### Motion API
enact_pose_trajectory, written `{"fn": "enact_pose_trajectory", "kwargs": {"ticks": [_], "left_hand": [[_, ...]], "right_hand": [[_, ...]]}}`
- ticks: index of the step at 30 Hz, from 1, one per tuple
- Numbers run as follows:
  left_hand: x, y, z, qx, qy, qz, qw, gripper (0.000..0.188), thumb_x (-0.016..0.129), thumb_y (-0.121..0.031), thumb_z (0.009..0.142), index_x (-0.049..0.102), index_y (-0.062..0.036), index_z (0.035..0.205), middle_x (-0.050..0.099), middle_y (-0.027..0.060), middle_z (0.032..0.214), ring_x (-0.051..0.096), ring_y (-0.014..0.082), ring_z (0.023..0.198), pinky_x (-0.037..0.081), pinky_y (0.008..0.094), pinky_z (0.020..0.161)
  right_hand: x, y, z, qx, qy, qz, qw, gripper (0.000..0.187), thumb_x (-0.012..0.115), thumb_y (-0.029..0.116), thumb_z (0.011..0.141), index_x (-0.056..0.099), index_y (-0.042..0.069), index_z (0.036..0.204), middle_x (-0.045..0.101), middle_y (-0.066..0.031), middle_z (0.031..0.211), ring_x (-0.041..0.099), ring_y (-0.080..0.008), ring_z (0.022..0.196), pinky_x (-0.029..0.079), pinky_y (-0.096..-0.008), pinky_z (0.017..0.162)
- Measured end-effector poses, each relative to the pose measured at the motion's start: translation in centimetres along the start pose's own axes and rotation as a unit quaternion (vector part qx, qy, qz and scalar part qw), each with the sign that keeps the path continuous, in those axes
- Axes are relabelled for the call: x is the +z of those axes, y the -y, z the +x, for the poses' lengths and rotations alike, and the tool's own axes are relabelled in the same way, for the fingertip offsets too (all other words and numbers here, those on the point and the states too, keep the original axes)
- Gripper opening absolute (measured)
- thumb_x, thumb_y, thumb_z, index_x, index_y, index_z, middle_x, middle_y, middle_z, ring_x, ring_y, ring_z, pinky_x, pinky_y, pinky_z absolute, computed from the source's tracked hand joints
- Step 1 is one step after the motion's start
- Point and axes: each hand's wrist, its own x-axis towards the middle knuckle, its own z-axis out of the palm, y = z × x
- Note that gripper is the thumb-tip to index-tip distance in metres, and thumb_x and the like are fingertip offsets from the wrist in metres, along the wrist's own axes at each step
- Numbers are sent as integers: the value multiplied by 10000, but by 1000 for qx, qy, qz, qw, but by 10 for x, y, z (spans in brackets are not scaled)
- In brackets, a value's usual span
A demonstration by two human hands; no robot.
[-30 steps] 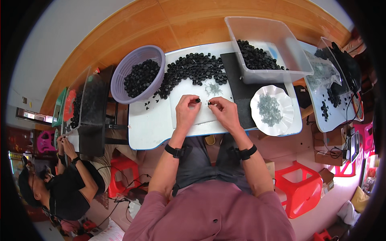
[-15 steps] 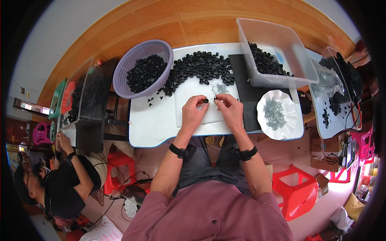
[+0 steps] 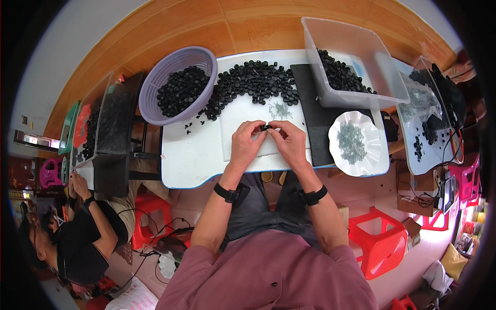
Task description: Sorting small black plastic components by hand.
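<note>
Over the white board (image 3: 235, 121), my left hand (image 3: 245, 144) pinches a small round black cap (image 3: 265, 126) between thumb and fingertips. My right hand (image 3: 290, 144) meets it there, its thumb and finger closed at the cap's edge. Anything small between those right fingertips is too hidden to make out. Just beyond my hands lies a little heap of thin clear pieces (image 3: 279, 110). Farther back, many loose black caps (image 3: 258, 80) spread across the white table (image 3: 181, 168).
A purple basket (image 3: 147, 98) of black caps stands left. At right are a clear bin (image 3: 356, 98) holding more caps, a dark mat (image 3: 320, 134) and a fluted white dish (image 3: 380, 155) of clear pieces. Another person (image 3: 93, 232) works at left; a red stool (image 3: 380, 243) stands right.
My hands have come together: the right fingertips, apart from the black cap before, now touch it. The view has shifted slightly.
</note>
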Motion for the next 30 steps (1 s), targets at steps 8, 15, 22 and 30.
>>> {"fn": "enact_pose_trajectory", "kwargs": {"ticks": [8,15,22,30], "left_hand": [[1,0,-1,4,4,-1,1000,262,795,-33,838,729,-28,1091,730,116,961,726,240,841,595,339,753],[1,0,-2,-49,12,-35,998,252,792,-47,856,713,-16,1094,746,123,967,740,228,854,591,337,766],[-1,5,-2,-55,22,-42,997,275,800,-49,863,723,-16,1125,777,103,963,745,177,843,587,308,783],[1,5,-1,-28,22,-44,998,280,797,-54,866,713,-15,1130,773,111,968,748,196,844,588,315,771]], "right_hand": [[1,-1,1,-28,8,-31,999,196,770,77,864,763,44,1056,754,-107,927,682,-213,674,537,-322,622],[2,-1,-1,-17,-6,-36,999,164,769,74,879,767,27,1036,757,-108,886,690,-200,658,541,-313,611],[-1,-7,-2,42,7,55,998,145,735,29,902,779,15,1039,762,-108,848,705,-143,690,539,-276,620],[0,-7,0,45,1,33,998,143,768,81,890,779,14,1016,759,-99,838,669,-136,644,520,-281,601]]}}
